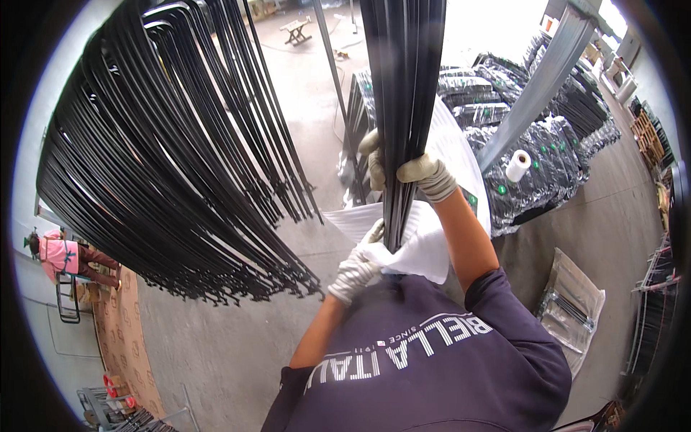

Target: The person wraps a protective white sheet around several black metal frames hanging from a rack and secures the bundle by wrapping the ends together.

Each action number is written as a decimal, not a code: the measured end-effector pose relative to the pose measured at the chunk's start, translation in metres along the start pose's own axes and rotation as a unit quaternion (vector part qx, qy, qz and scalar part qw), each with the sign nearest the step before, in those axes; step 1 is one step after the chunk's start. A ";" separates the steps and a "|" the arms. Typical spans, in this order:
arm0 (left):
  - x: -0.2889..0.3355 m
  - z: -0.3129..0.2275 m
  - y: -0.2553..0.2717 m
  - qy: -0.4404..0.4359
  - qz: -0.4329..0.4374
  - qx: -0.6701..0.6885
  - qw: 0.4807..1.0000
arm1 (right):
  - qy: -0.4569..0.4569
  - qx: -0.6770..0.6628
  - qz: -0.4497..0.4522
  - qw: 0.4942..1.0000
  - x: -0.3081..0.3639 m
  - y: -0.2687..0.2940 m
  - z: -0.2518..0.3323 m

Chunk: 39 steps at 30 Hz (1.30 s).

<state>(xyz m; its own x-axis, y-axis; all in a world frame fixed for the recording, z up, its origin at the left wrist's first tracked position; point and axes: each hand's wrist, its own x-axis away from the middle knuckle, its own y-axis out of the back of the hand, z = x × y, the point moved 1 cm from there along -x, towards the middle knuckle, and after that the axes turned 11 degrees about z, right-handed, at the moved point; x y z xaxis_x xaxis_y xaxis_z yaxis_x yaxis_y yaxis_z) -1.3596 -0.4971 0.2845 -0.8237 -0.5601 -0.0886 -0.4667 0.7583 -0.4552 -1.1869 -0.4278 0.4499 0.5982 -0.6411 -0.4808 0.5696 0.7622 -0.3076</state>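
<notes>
A bundle of long black metal bars (407, 86) stands upright in front of me, its lower end close to my chest. My right hand (427, 175), in a pale work glove, is closed around the bundle at mid-height. Its thumb side lies across the front, and gloved fingers show at the bundle's left edge. Lower down, my gloved left hand (358, 268) is closed at the bundle's bottom end, on a white foam sheet (421, 248) folded around it. The sheet also spreads behind the bars to the right. My left fingertips are partly hidden.
Many black bars (165, 151) hang in a dense row at left. A grey post (536, 90) slants at right, before plastic-wrapped stacks (536, 162) with a white roll (518, 165) on top. Clear plastic (572, 309) lies on the floor. A person in pink (61, 252) is far left.
</notes>
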 end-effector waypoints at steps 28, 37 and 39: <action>-0.009 -0.057 -0.003 -0.043 -0.011 -0.076 0.996 | -0.044 0.434 -0.478 0.763 0.102 -0.102 -0.084; -0.012 -0.050 0.003 -0.021 -0.065 0.000 0.998 | -0.128 0.438 -0.479 0.750 0.105 -0.091 -0.085; -0.011 -0.048 0.011 -0.032 -0.055 -0.029 0.998 | -0.143 0.400 -0.468 0.775 0.106 -0.090 -0.083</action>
<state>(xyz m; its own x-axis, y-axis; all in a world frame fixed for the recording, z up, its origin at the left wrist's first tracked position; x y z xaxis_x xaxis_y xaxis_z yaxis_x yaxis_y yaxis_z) -1.3709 -0.4662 0.3233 -0.7451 -0.6599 -0.0971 -0.5730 0.7078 -0.4131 -1.2215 -0.5572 0.3580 -0.2517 -0.9606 -0.1179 0.9287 -0.2740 0.2499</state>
